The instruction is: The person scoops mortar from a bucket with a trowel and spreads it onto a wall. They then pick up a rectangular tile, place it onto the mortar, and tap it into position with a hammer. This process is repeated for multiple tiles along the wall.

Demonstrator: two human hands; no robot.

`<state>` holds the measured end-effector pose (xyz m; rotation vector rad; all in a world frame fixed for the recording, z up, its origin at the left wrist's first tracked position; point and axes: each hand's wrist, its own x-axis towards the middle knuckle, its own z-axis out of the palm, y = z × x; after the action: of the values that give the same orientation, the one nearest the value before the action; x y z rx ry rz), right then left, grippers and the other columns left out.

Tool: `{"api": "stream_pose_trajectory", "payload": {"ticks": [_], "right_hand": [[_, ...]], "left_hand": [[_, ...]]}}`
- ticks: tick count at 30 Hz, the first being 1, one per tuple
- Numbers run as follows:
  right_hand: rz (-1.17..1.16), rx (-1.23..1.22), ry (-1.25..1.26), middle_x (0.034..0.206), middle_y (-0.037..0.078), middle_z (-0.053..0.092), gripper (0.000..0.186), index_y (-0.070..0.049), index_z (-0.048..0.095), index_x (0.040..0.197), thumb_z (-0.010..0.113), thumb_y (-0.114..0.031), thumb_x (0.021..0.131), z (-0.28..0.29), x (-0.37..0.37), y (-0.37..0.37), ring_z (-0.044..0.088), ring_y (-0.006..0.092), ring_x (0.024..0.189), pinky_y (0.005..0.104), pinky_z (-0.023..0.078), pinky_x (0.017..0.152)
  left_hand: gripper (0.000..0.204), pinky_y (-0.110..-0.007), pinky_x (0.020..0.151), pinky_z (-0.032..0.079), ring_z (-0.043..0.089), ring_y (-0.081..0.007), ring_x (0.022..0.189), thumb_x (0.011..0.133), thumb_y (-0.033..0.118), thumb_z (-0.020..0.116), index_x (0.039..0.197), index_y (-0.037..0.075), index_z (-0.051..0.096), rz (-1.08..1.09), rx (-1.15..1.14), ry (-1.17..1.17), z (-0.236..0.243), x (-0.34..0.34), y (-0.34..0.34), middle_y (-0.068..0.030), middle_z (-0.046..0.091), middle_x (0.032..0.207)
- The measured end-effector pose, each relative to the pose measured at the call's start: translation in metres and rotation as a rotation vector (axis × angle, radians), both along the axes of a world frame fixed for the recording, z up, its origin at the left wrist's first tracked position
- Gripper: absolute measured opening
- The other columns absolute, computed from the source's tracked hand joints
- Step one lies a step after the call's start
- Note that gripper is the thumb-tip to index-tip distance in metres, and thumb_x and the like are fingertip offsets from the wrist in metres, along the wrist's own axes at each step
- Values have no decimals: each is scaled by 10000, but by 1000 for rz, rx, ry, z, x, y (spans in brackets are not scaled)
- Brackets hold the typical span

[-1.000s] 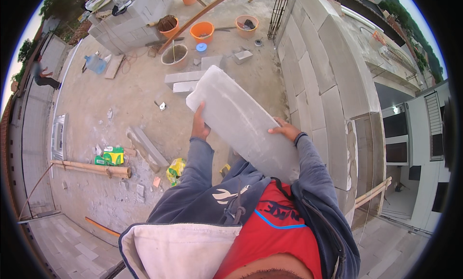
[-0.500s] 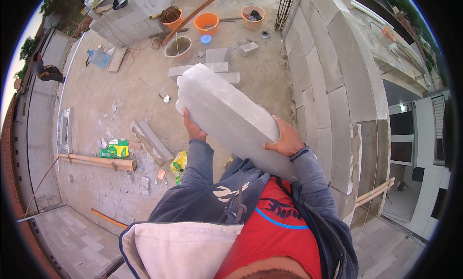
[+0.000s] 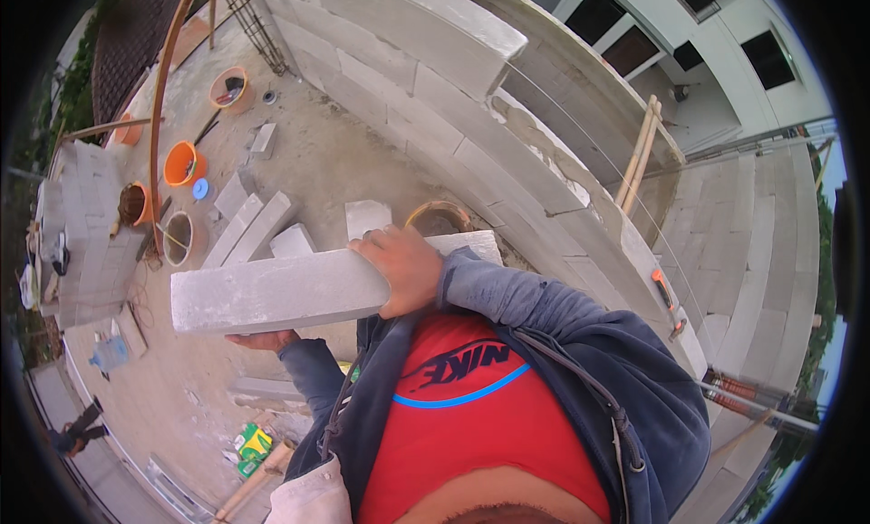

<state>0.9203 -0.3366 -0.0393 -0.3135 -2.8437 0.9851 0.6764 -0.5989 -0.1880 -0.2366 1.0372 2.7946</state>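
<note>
A long pale-grey concrete block (image 3: 272, 291) lies across in front of my chest, held in both hands. My right hand (image 3: 403, 269) is closed over its upper side, toward the right part of it. Under its lower edge, left of the middle, my left hand (image 3: 263, 340) supports it; only some fingers show there. Just beyond the block, a smaller block piece (image 3: 367, 218) stands near a round bucket (image 3: 439, 218), which the right hand and block partly hide.
A block wall (image 3: 444, 94) runs along the right, with mortar (image 3: 544, 144) on a lower course and a string above. An orange-handled tool (image 3: 663, 290) rests on it. Loose blocks (image 3: 245, 234), an orange bucket (image 3: 184, 164) and a mortar tub (image 3: 184, 239) stand at left.
My view and body have turned right toward the wall. The block has swung from slanting away to lying crosswise, and my right hand now shows over its upper side.
</note>
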Motion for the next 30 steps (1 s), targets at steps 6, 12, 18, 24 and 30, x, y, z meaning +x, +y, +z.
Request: {"api": "stream_pose_trajectory", "payload": {"ticks": [6, 12, 18, 24, 30], "right_hand": [[-158, -89, 42, 1171, 197, 612, 1021, 1, 501, 1474, 876, -388, 608, 3, 38, 9, 595, 405, 1098, 508, 479, 922], [-246, -233, 278, 1363, 246, 591, 1123, -15, 443, 1546, 900, -364, 581, 12, 90, 39, 567, 418, 1280, 496, 436, 1111], [-222, -507, 472, 1477, 183, 575, 1164, 21, 451, 1573, 917, -226, 535, 119, 134, 101, 537, 292, 1386, 393, 383, 1190], [-38, -822, 314, 1526, 132, 539, 1151, 0, 437, 1596, 862, -162, 539, 110, 144, 169, 477, 264, 1425, 362, 300, 1235], [-313, -987, -22, 1542, 171, 503, 1010, -72, 369, 1596, 797, -214, 693, 25, 153, 134, 439, 305, 1460, 414, 321, 1231]], "left_hand": [[898, -602, 1204, 408, 443, -382, 1485, 956, 744, 551, 1643, 190, 384, -167, -27, 70, 46, -2, 35, -112, 408, 1672], [934, -599, 1190, 427, 420, -377, 1501, 957, 762, 553, 1659, 182, 346, -373, -119, 264, 203, 15, 118, -111, 399, 1675], [904, -584, 1176, 445, 475, -385, 1467, 1005, 770, 453, 1664, 163, 333, -867, 605, 545, 304, 15, 182, -105, 392, 1680], [927, -584, 1189, 427, 455, -385, 1483, 997, 789, 447, 1672, 167, 314, -1043, 663, 459, 313, 65, 274, -106, 382, 1688], [950, -585, 1203, 408, 435, -386, 1498, 989, 807, 441, 1680, 172, 295, -1021, 220, 56, 154, 72, 318, -107, 372, 1695]]}}
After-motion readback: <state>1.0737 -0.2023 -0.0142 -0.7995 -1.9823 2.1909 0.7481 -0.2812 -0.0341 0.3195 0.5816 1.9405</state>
